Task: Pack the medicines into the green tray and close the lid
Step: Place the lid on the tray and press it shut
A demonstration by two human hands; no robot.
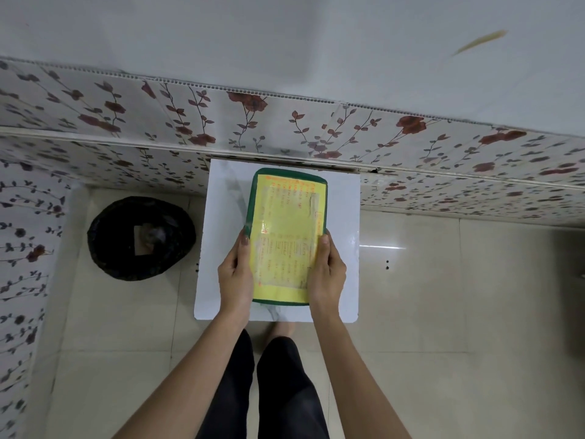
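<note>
My left hand [235, 274] and right hand [326, 270] clasp the green tray's [286, 237] long sides at mid-frame, yellow-labelled lid [285, 248] on top. I'd press evenly until it seats on the white table [345, 217].

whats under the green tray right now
A small white table lies under the green tray with its yellow-labelled lid. Both hands grip the tray's sides; its closed lid hides the contents.
</note>
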